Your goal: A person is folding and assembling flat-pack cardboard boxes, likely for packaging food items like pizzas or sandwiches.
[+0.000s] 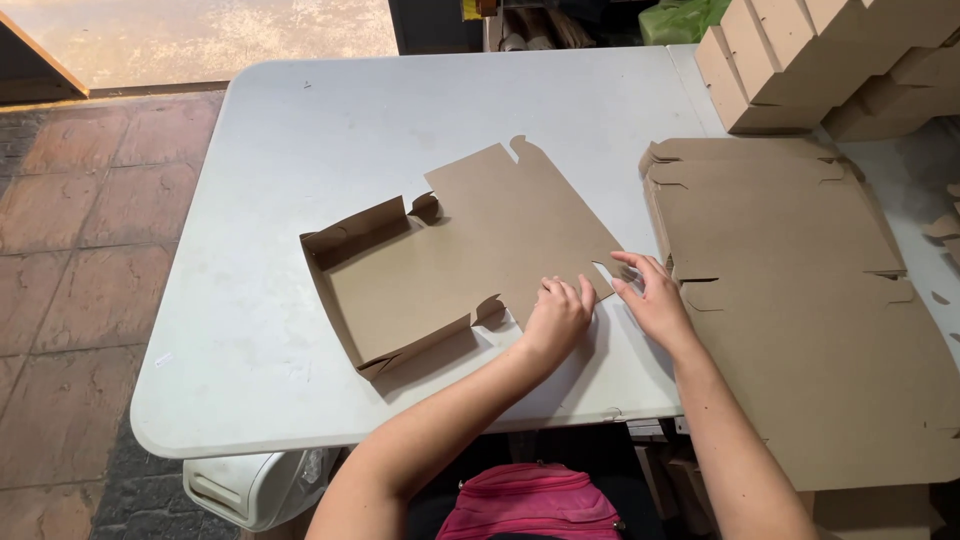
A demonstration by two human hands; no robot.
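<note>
The half-folded cardboard box blank lies on the white tabletop. The left hand, fingers together, presses its near edge; the right hand, fingers spread, touches it. Better press firmly along the crease.

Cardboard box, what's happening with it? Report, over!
Left hand and right hand press the flat cardboard box near edge. Far walls folded up. Blank stack beside, not blocking.

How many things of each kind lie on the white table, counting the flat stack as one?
Half-folded box blank under both hands: 1
Stack of flat blanks: 1
Pile of folded boxes, count unclear: 1
Hands: 2, left hand and right hand
Total: 5, all on the table
</note>
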